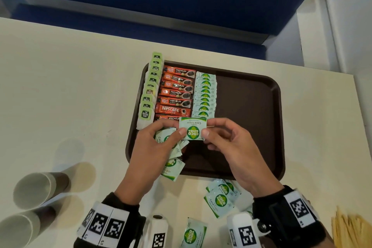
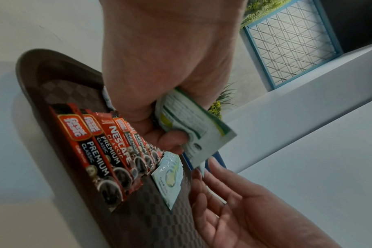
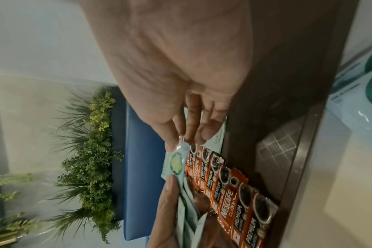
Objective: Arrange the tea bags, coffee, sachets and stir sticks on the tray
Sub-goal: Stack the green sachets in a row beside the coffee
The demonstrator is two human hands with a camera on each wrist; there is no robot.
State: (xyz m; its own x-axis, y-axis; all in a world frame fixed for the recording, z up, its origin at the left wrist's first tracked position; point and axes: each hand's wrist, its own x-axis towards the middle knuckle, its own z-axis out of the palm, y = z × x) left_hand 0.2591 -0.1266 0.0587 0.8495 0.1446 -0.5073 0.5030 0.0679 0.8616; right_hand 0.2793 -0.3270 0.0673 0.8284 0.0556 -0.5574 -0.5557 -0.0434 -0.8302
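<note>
A brown tray (image 1: 251, 94) holds a column of green-tagged tea bags (image 1: 150, 90), a column of red coffee sticks (image 1: 176, 94) and a column of pale green sugar sachets (image 1: 204, 94). Both hands hover over the tray's near left part. My left hand (image 1: 159, 143) grips a bunch of sugar sachets (image 1: 171, 147) and pinches the left edge of one Coco sugar sachet (image 1: 192, 128). My right hand (image 1: 219, 137) pinches that sachet's right edge. From the left wrist the sachet (image 2: 193, 132) shows its back. In the right wrist view it (image 3: 175, 162) is seen edge-on above the coffee sticks (image 3: 234, 193).
Loose sugar sachets (image 1: 220, 199) lie on the cream table near the tray's front edge, one more (image 1: 193, 233) nearer me. Wooden stir sticks (image 1: 350, 229) are heaped at the bottom right. Two paper cups (image 1: 38, 189) lie on their sides at the left. The tray's right half (image 1: 251, 127) is bare.
</note>
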